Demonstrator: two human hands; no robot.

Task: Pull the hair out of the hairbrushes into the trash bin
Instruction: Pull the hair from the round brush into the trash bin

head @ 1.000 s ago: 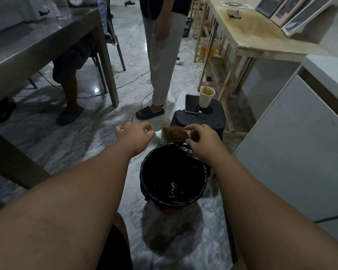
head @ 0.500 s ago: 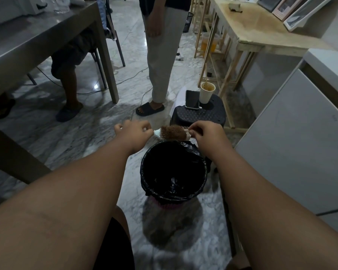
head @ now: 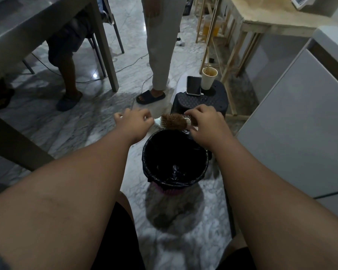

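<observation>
A white round hairbrush (head: 174,121) clogged with brown hair is held level just above the far rim of the trash bin (head: 204,151), which has a black liner. My left hand (head: 134,121) is closed around the brush's handle on the left. My right hand (head: 205,123) rests on the brush's right end, fingers curled over the bristles and pinching at the hair there. The brush tip is hidden under those fingers.
Behind the bin stands a black stool (head: 218,98) with a phone (head: 193,85) and a paper cup (head: 208,77). A standing person's legs (head: 160,55) and a seated person's leg (head: 66,71) are further back. A white cabinet (head: 293,123) is at right, tables at left.
The view has tilted down, so the hands and bin sit a little lower and closer in frame. Both hands keep their hold on the brush; my right fingers shifted slightly on the bristles.
</observation>
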